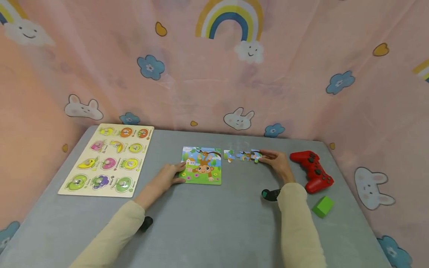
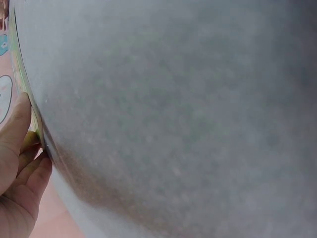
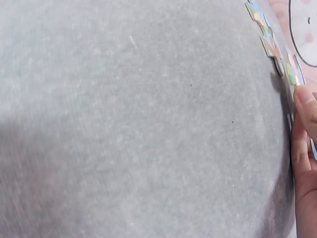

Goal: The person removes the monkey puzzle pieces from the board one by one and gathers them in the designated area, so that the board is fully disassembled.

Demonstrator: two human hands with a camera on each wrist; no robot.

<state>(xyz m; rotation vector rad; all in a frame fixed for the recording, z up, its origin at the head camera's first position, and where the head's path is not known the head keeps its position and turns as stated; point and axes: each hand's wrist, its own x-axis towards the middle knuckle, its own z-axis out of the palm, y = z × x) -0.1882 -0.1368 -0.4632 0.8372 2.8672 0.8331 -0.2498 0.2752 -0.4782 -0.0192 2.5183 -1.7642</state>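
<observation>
A square monkey puzzle [image 1: 203, 169] lies on the grey table, its picture showing a monkey hanging from a branch. My left hand [image 1: 166, 175] grips its left edge; in the left wrist view the thumb [image 2: 19, 116] and fingers hold the thin board's side. To the right of the puzzle, several loose jigsaw pieces [image 1: 229, 155] form a short row. At the row's right end my right hand [image 1: 279, 163] pinches a jigsaw piece [image 1: 256, 154] by its edge. That piece [image 3: 293, 69] also shows beside the thumb in the right wrist view.
A fruit peg board [image 1: 112, 160] lies at the left. Right of my right hand are a red game controller [image 1: 311, 171] and a green block [image 1: 323, 206]. Black wrist devices show beside both sleeves. A pink patterned curtain [image 1: 187, 93] hangs behind the table.
</observation>
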